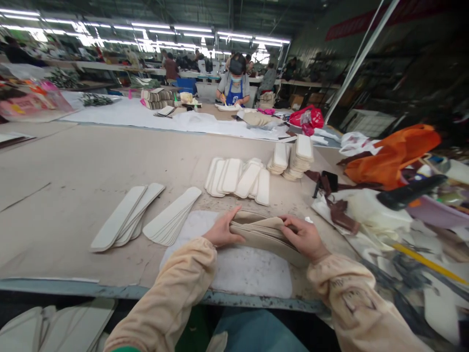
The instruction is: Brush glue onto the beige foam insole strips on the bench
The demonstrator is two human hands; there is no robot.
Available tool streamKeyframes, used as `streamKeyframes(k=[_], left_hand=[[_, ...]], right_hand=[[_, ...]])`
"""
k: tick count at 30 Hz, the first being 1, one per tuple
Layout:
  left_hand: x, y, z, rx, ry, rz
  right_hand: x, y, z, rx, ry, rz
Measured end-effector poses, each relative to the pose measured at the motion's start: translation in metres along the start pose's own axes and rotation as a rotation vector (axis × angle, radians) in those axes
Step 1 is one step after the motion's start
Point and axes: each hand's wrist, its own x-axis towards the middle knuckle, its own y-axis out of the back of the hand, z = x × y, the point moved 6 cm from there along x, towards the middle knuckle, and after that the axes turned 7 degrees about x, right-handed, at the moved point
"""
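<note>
Between my two hands is a stack of long beige strips, bowed and slightly fanned above a white sheet on the table. My left hand grips the stack's left end, thumb in front and fingers behind. At the other end, my right hand is closed on the strips, fingertips at the upper edge. Left of the white sheet lie a fanned pile of pale strips and another spread pile. Beyond my hands sits a row of shorter pale pieces.
Two stacks of pale pieces stand at the back right. An orange bag, a white jug with a black nozzle and scraps crowd the right side. Across the table a person in a blue apron works. More pale pieces lie below the front edge.
</note>
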Motion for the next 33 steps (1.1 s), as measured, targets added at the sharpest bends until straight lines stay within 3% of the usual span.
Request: streamKeyframes(k=[6, 11, 14, 19, 23, 29, 33], left_hand=[[0.018, 0.0, 0.017, 0.222, -0.057, -0.134], [0.034, -0.005, 0.026, 0.374, -0.126, -0.205], [0.034, -0.007, 0.027, 0.317, -0.116, -0.232], [0.029, -0.012, 0.022, 0.204, -0.074, -0.268], [0.033, -0.015, 0.02, 0.185, -0.051, -0.255], [0.039, -0.013, 0.016, 0.319, 0.104, -0.203], [0.044, -0.017, 0.019, 0.325, 0.101, -0.218]], right_hand=[[-0.004, 0.01, 0.007, 0.02, 0.036, 0.108], [-0.01, 0.023, 0.015, -0.042, 0.049, 0.105], [-0.025, 0.038, 0.031, -0.095, -0.024, 0.044], [-0.06, 0.072, 0.06, -0.074, -0.2, 0.096], [-0.075, 0.075, 0.078, -0.091, -0.345, 0.058], [-0.069, 0.074, 0.093, -0.203, -0.492, -0.005], [-0.047, 0.084, 0.077, -0.464, -0.419, 0.08]])
